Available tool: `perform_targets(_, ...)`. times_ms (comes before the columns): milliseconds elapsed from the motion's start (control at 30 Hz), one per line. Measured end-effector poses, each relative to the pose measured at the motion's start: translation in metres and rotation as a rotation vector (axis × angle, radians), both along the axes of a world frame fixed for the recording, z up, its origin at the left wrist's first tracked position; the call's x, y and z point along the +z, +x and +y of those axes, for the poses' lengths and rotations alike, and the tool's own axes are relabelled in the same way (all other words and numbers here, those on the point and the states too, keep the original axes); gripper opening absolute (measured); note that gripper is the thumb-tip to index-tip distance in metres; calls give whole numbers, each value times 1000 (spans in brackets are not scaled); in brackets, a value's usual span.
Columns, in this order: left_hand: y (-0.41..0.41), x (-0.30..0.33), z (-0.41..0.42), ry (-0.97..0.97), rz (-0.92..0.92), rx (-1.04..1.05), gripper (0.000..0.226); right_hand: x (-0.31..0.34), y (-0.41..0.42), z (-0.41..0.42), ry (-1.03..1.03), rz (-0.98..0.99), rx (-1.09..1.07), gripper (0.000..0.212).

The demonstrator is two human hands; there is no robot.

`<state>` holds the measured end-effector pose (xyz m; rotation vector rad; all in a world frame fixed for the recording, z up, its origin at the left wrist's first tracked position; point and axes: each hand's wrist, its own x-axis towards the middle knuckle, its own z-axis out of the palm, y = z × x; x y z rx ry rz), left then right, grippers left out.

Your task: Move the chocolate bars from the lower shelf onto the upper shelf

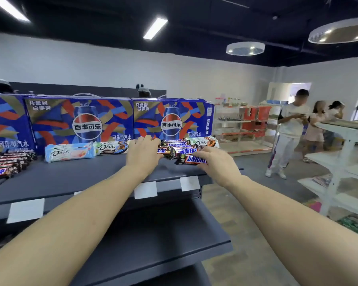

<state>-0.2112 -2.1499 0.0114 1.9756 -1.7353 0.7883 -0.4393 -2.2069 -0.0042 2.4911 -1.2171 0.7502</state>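
Lower shelf (153,240), frame bottom centre: dark matte metal, no bars visible on it. Upper shelf (70,178) above, paper tags on edge. Left hand (143,153) fingers relaxed, resting against bar pile (180,148); right hand (213,162) pinching chocolate bar (191,159) at pile front, frame centre. Judgement: square glossy, slippery wrappers together, push back from edge. Behind: printed cardboard cola boxes (81,120).

Bright ceiling strip lights (155,28) and round lamps (245,48) overhead light my view evenly; edges bend fisheye-style, far right figures look soft.
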Motion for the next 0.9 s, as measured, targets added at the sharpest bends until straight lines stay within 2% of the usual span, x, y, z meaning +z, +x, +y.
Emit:
perform_targets(167, -15, -1, -8, 15, 4, 104, 43, -1, -9, -20, 28, 35, 132, 41)
perform_targets(467, -8, -3, -14, 39, 11, 209, 43, -5, 2, -54, 189, -94, 233, 32)
perform_targets(667, -2, -8, -23, 52, 0, 244, 44, -8, 26, -75, 247, -147, 221, 27)
perform_targets(900, 8, -9, -32, 54, 4, 251, 45, -8, 46, -95, 191, -119, 160, 30)
